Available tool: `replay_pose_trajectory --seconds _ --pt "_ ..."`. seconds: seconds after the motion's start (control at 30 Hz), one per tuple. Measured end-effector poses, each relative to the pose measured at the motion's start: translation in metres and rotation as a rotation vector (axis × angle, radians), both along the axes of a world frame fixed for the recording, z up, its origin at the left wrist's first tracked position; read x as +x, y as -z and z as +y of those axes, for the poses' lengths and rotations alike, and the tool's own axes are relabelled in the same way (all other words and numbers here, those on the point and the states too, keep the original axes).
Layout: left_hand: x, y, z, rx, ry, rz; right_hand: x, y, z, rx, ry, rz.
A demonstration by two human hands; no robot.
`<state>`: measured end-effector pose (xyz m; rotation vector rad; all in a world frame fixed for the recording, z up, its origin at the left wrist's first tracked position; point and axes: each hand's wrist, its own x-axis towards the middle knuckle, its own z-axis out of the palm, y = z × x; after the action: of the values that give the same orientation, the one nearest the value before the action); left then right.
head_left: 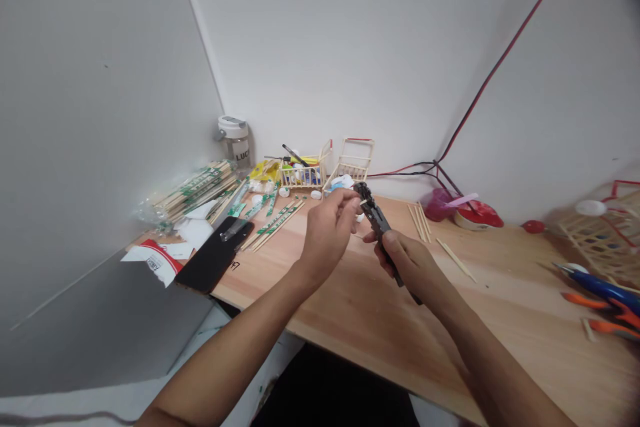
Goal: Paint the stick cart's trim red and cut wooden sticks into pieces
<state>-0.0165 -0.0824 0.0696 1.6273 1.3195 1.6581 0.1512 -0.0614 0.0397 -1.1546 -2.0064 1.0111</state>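
The black pliers (376, 219) are up in the air near the middle of the frame, above the desk. From here they look stiff and fairly heavy for their size. I'd judge the long handles the surest place to take hold, since the narrow metal head offers little grip and could slip. The right hand (413, 267) is clenched around those handles, with the thumb lying along them and the ends showing below the palm. The left hand (327, 230) is curled just beside the head of the pliers; I can't tell at this size whether it pinches something small there. Both hands are over the wood of the desk (350, 340). Beyond them, at upper centre, stand two small stick frames (351, 163). To the left lie chopsticks in green-printed paper sleeves (193, 193) and a black phone (215, 253). At the right edge, orange-handled pliers (607, 310) lie just below a blue-handled tool (595, 287).
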Motion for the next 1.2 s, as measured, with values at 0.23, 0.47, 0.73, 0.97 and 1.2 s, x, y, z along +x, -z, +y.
replay_pose_trajectory --seconds 0.23,0.47,0.73,0.97,1.2 --pt "-0.02 0.004 0.0 -0.167 0.134 -0.238 0.002 0.002 0.0 0.103 0.038 -0.104" --pt "-0.021 0.007 -0.004 -0.153 0.067 -0.046 -0.003 0.003 -0.003 0.157 0.02 -0.139" --pt "-0.021 0.012 -0.005 -0.107 -0.019 0.108 -0.003 0.004 -0.005 0.08 0.021 -0.16" --pt "-0.019 0.019 0.0 -0.136 -0.007 0.127 -0.003 0.007 -0.004 0.046 0.03 -0.147" --pt "-0.024 0.025 0.002 -0.223 0.087 -0.193 -0.003 0.01 0.0 0.016 0.08 -0.141"
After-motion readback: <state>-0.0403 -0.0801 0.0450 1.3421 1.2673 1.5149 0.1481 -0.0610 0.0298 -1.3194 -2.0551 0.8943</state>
